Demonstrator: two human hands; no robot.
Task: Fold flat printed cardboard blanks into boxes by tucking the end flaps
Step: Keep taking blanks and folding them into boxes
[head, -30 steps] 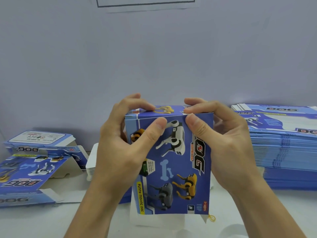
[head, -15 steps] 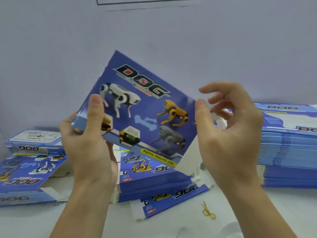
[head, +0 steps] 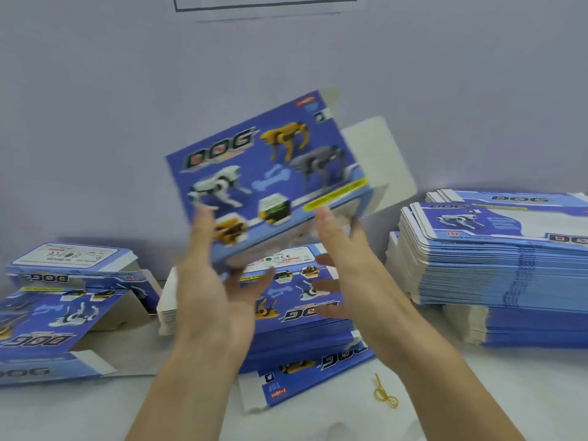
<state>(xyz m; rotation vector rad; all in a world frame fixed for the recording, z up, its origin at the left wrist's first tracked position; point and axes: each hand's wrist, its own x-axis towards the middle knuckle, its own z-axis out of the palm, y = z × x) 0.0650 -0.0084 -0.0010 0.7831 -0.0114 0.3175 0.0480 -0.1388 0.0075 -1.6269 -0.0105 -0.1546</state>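
The tall stack of flat blanks (head: 496, 275) sits on the table (head: 477, 409) at my right, a lower pile of blanks (head: 296, 313) lies straight ahead, and an opened blank (head: 54, 313) rests at my left. Above the middle pile the box (head: 270, 176) is tilted, printed face toward me, long axis rising from lower left to upper right, its white end flap (head: 378, 160) open. My left hand (head: 210, 291) touches its lower left corner with straight, spread fingers. My right hand (head: 346, 275), fingers also spread, touches the bottom edge.
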